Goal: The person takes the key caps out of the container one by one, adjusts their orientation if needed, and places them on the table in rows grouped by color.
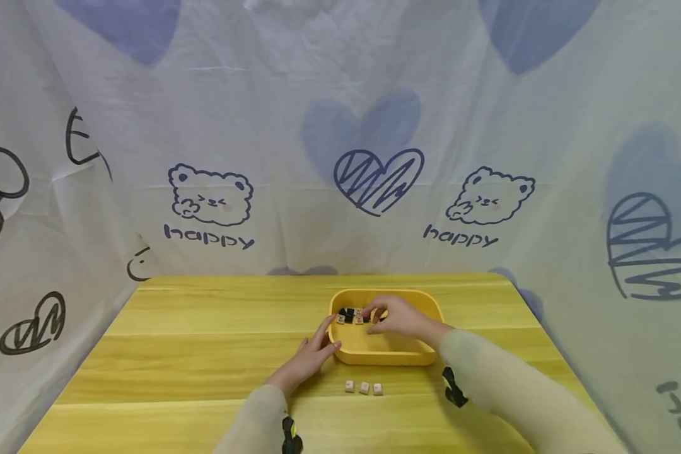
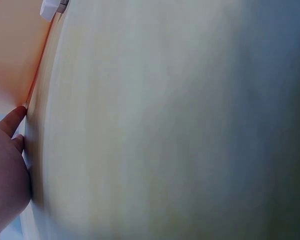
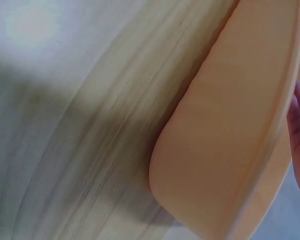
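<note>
A: Nearest, 3 pale tiles [image 1: 364, 387] lie in a row on the counter [image 1: 204, 353].
B: Then the left hand [image 1: 309, 356], fingers straight, steadies the yellow tray [image 1: 374, 356].
A: Right hand [image 1: 400, 317], fingers curled, pinches among dark tiles [image 1: 349, 314] inside; whether it holds any is unclear. Lift 1 slowly.

Small black and beige tiles [image 1: 350, 315] in yellow tray [image 1: 383, 356]

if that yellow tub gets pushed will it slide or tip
The yellow tub would probably slide rather than tip: it looks low and wide on the smooth wooden table. It seems light, holding only a few small tiles, so the left hand steadies it.
</note>
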`<action>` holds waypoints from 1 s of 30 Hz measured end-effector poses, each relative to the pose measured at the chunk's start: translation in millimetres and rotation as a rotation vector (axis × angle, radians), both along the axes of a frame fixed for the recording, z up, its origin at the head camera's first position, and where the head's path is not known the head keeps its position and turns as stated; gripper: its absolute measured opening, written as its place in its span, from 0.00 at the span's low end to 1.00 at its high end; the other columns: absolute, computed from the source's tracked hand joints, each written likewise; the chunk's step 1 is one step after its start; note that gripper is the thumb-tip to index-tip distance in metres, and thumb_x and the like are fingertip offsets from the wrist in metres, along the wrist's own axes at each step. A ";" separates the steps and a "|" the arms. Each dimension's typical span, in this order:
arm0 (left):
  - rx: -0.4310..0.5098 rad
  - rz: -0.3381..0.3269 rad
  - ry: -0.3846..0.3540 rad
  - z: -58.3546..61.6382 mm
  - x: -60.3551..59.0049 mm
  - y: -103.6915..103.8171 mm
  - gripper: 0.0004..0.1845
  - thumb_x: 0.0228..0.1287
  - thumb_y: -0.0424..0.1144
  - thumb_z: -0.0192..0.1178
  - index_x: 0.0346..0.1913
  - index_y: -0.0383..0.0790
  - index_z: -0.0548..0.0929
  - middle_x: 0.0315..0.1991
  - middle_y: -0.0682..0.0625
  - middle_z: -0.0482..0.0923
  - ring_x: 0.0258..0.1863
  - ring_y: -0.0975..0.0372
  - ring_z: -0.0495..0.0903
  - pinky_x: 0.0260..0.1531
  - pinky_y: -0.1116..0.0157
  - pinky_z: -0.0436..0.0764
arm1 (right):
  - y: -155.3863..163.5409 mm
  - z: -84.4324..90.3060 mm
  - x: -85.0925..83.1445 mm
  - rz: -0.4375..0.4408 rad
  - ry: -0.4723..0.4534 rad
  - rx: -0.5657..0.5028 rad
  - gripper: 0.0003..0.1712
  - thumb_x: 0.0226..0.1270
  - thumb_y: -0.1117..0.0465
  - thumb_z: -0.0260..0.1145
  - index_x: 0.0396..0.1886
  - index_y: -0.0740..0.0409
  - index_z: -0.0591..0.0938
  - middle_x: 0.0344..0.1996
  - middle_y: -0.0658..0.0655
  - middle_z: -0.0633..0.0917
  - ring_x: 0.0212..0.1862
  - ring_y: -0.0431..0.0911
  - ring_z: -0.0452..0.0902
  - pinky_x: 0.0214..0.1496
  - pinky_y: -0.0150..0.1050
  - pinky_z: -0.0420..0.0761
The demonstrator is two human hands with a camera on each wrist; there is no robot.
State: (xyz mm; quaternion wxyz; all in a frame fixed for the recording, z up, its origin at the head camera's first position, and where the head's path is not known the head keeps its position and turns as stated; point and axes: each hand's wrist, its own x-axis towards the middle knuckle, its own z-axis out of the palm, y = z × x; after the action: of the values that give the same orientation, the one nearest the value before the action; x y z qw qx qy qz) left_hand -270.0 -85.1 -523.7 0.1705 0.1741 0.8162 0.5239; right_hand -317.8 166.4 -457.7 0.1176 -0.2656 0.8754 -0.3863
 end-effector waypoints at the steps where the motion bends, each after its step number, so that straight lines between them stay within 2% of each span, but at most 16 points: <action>1: -0.002 -0.001 -0.001 -0.2 -0.1 -0.2 0.36 0.77 0.51 0.47 0.79 0.55 0.43 0.72 0.35 0.57 0.73 0.44 0.51 0.67 0.42 0.25 | -0.7 -2.6 -3.0 0.007 -0.010 -0.002 0.19 0.57 0.66 0.75 0.50 0.64 0.84 0.47 0.61 0.84 0.42 0.54 0.80 0.41 0.39 0.81; 8: -0.022 0.012 0.000 0.3 1.2 0.7 0.36 0.76 0.52 0.47 0.79 0.56 0.44 0.72 0.36 0.59 0.73 0.42 0.50 0.67 0.41 0.27 | -6.2 -17.4 -15.3 0.004 -0.062 -0.011 0.21 0.56 0.68 0.75 0.51 0.65 0.84 0.47 0.61 0.85 0.38 0.44 0.82 0.41 0.37 0.83; 13: -0.014 0.025 -0.016 -0.1 3.3 1.1 0.36 0.76 0.53 0.48 0.79 0.57 0.44 0.72 0.36 0.58 0.73 0.40 0.46 0.67 0.41 0.27 | -11.3 -22.3 -19.6 -0.023 -0.084 0.002 0.21 0.55 0.69 0.75 0.51 0.66 0.84 0.46 0.61 0.85 0.37 0.45 0.82 0.40 0.36 0.83; 19: -0.008 0.039 -0.035 -3.7 7.2 -0.8 0.36 0.75 0.54 0.48 0.79 0.59 0.45 0.72 0.35 0.58 0.73 0.37 0.37 0.66 0.39 0.27 | -17.6 -26.5 -24.1 0.006 -0.073 0.044 0.20 0.55 0.69 0.75 0.49 0.66 0.84 0.44 0.60 0.86 0.37 0.47 0.81 0.39 0.36 0.82; 26: -0.010 0.028 -0.010 -3.2 6.4 -1.4 0.36 0.76 0.53 0.48 0.79 0.57 0.45 0.72 0.36 0.59 0.73 0.39 0.44 0.67 0.39 0.27 | -21.0 -29.9 -30.4 0.025 -0.053 0.120 0.19 0.54 0.69 0.75 0.48 0.64 0.85 0.44 0.57 0.85 0.34 0.42 0.78 0.37 0.34 0.80; 30: -0.009 0.015 0.017 1.1 2.5 0.4 0.35 0.77 0.52 0.47 0.79 0.55 0.44 0.71 0.36 0.59 0.73 0.42 0.49 0.67 0.40 0.27 | -21.3 -24.4 -30.0 0.030 -0.056 0.146 0.19 0.53 0.71 0.75 0.47 0.64 0.85 0.43 0.57 0.85 0.34 0.42 0.78 0.36 0.34 0.81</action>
State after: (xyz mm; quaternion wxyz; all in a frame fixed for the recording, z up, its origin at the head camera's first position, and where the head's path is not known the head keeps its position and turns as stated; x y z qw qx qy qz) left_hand -267.5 -84.7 -522.7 0.1602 0.1718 0.8212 0.5200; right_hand -347.8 145.1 -482.1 0.1670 -0.2584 0.8936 -0.3268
